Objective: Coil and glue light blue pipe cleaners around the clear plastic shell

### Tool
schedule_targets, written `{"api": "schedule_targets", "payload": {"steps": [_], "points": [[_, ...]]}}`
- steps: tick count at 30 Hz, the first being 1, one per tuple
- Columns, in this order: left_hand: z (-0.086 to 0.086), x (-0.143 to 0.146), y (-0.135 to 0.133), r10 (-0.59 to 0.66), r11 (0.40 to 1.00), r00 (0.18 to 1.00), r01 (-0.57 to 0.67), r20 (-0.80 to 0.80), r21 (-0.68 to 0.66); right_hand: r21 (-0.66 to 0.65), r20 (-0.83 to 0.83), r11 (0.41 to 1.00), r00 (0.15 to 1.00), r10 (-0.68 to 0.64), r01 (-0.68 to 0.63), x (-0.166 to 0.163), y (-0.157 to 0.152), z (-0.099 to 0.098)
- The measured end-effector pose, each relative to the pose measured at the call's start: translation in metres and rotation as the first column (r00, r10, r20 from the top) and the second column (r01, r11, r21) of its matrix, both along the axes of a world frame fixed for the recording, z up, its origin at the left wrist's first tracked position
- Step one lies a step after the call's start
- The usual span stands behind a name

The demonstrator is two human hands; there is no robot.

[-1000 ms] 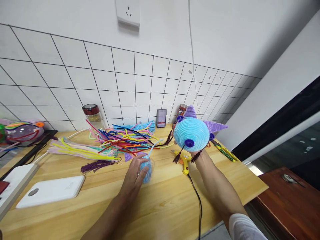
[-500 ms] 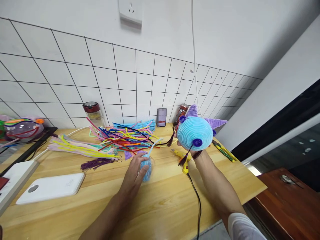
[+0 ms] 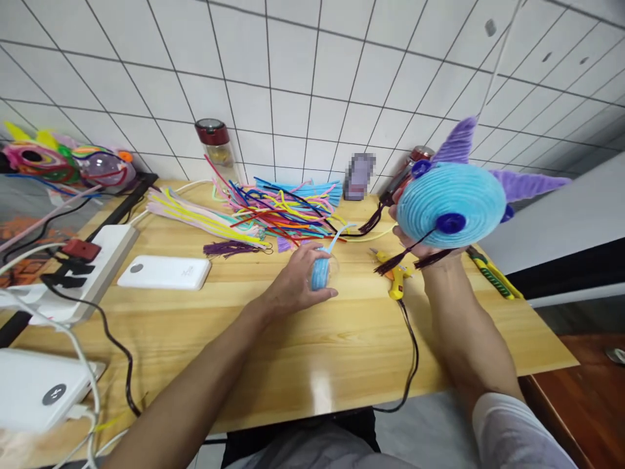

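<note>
My right hand (image 3: 403, 237) holds up a light-blue lantern (image 3: 437, 195) from below; most of its fingers are hidden behind it. The rounded body is covered in coiled pipe cleaner, with purple pointed pieces, dark blue discs and dark tassels. On the table, my left hand (image 3: 297, 280) curls around a small clear ball (image 3: 321, 272) partly wrapped in light-blue pipe cleaner, thumb in front and fingers on the far side. A loose blue end sticks up from this ball. Between both hands lies a yellow hot glue gun (image 3: 396, 281), its black cord trailing toward the table's front edge.
Behind the ball spreads a heap of colourful pipe cleaners (image 3: 283, 212), beside purple tassels (image 3: 229, 249). White power banks (image 3: 166, 272) and a power strip (image 3: 105, 267) sit left. A utility knife (image 3: 495, 273) lies right. A jar (image 3: 215, 146) and phone (image 3: 359, 177) stand by the wall.
The view has tilted down and shifted, showing more of the table's front and left. My left thumb has moved away from the ball's side, spreading wider. The lantern stays raised in my right hand.
</note>
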State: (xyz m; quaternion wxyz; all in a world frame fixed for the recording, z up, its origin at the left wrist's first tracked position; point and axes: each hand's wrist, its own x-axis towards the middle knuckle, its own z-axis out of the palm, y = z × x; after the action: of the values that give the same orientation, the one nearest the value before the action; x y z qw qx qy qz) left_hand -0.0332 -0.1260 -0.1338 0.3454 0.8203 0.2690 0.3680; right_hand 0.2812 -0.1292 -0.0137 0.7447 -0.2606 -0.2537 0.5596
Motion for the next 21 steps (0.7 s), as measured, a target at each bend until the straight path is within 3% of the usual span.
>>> {"api": "schedule_targets", "payload": {"steps": [3,8,12,17,21], "points": [[0.002,0.002,-0.002,0.004,1.000,1.000,-0.004,0.001,0.024,-0.026,0.016,0.993,0.993,0.116,-0.115,0.000,-0.006,0.007],[0.005,0.002,-0.001,-0.006,0.999,1.000,0.007,-0.022,0.033,0.114,0.060,0.993,0.998,-0.002,-0.005,0.003,-0.015,0.006],[0.005,0.002,0.000,-0.011,0.999,0.999,0.013,-0.048,0.034,0.087,0.049,0.994,0.996,-0.070,0.065,0.010,-0.027,0.002],[0.006,0.002,-0.002,-0.005,1.000,0.999,0.007,-0.052,0.027,-0.082,0.038,0.984,0.987,-0.157,0.159,0.025,-0.046,-0.012],[0.005,0.003,-0.003,0.006,0.999,0.999,-0.005,-0.041,0.032,-0.072,0.000,0.984,0.987,-0.162,0.162,0.031,-0.053,-0.027]]}}
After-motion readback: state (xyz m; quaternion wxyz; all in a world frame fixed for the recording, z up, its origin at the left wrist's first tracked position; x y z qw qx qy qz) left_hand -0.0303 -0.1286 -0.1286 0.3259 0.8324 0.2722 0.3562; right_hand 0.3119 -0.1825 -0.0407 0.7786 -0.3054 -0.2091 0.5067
